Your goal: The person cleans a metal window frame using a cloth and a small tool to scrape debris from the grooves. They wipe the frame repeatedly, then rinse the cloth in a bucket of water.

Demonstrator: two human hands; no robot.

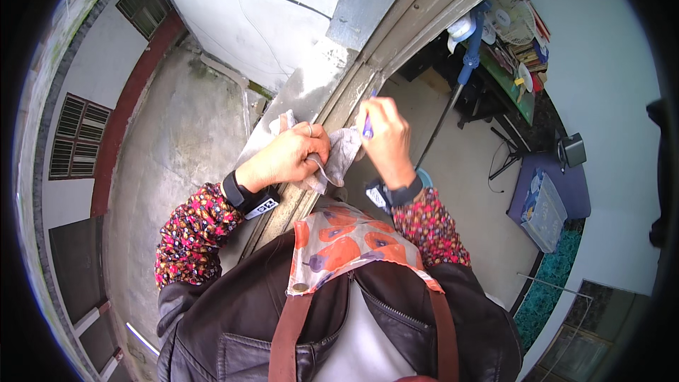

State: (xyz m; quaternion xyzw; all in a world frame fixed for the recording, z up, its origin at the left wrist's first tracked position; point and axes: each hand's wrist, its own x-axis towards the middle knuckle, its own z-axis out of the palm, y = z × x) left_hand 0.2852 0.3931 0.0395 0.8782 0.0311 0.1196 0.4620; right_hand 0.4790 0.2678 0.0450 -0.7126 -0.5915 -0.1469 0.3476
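Note:
My left hand (292, 154) grips a crumpled greyish cloth (344, 155) over the worn sliding-window track (339, 98). Part of the cloth sticks out above the knuckles, and more hangs between the two hands. Close on the right, my right hand (387, 135) is closed around a thin purple tool (367, 124), perhaps a brush or pen; its tip points up towards the track. The lower end of the tool is hidden by the fingers. Whether the right hand also touches the cloth's edge cannot be told.
A mop (469, 63) with a blue and metal pole leans beside the frame, above a blue bucket (424, 176). Inside stand a cluttered green-topped table (509, 82) and a clear plastic box (546, 215). Outside, a concrete yard (159, 132) lies far below the sill.

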